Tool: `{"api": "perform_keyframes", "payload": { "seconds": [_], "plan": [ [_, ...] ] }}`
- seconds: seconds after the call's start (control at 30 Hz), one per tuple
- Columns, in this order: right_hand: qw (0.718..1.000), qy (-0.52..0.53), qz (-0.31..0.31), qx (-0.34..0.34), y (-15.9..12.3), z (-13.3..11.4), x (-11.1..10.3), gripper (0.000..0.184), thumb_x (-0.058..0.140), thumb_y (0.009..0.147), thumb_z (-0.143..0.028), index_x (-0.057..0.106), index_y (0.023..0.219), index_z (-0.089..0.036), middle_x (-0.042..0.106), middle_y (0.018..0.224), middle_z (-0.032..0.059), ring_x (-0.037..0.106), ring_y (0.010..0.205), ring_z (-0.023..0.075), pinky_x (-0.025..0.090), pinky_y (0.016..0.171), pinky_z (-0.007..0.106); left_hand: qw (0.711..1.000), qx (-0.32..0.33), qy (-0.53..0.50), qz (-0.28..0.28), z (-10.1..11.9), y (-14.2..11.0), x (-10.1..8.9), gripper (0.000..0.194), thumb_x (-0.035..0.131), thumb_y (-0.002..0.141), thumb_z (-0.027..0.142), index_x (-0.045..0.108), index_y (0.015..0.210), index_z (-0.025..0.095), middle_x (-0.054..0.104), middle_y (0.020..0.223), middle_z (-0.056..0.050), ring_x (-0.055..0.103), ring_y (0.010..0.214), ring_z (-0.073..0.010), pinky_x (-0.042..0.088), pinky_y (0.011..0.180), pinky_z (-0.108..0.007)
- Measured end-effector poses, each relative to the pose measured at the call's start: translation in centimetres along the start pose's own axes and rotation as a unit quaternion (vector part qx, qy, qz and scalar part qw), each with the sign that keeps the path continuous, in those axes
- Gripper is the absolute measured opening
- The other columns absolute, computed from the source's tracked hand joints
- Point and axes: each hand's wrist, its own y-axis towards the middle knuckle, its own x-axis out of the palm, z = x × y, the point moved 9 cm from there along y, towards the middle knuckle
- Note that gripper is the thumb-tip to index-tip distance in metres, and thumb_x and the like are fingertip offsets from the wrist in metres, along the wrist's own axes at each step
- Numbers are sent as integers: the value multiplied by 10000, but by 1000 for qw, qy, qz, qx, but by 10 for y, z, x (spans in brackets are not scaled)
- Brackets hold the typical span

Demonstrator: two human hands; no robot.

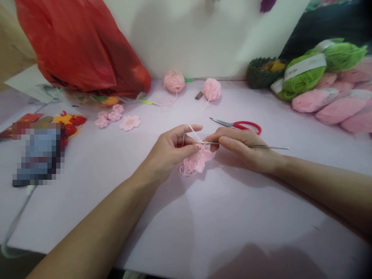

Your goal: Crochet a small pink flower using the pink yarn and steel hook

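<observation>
— What fills each hand?

— The left grip (174, 145) pinches a ruffled, pale-pink crocheted yarn piece (198, 161) between the two hands; the right grip (242, 145) clamps a slim, silver metal hook (271, 147), its tip at the piece's upper edge.

— How far along?

— Petal-like lobes appear formed, but the piece looks unfinished: a thin pink yarn strand (194, 132) crosses the left grip, seemingly uncut, toward a round, fluffy pink yarn ball (212, 89) beyond both grips. Red-handled metal scissors (247, 123) lie on the pale lilac tabletop (232, 217) just beyond the right grip. Left of the left grip, farther out, a flat pink crocheted flower (130, 123) looks complete.
</observation>
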Motion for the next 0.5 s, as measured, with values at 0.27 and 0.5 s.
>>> {"api": "perform_keyframes", "payload": {
  "seconds": [0.27, 0.5],
  "plan": [
    [996, 11, -83, -14, -1, 0, 8, 337, 394, 1037, -285, 668, 1209, -192, 731, 1109, 50, 675, 1028, 169, 527, 920, 310, 1000, -1, -5, 27, 0, 1, -6, 428, 743, 737, 134, 699, 1158, 201, 554, 737, 38, 513, 647, -78, 421, 589, -202],
    [994, -22, -101, -24, -4, 2, 10, 339, 392, 1039, -259, 644, 1250, -178, 726, 1153, 60, 675, 1051, 166, 525, 915, 293, 999, -9, 14, 37, -1, 2, -8, 423, 711, 744, 134, 699, 1164, 184, 562, 732, 33, 492, 601, -69, 394, 528, -192]
  ]
}}
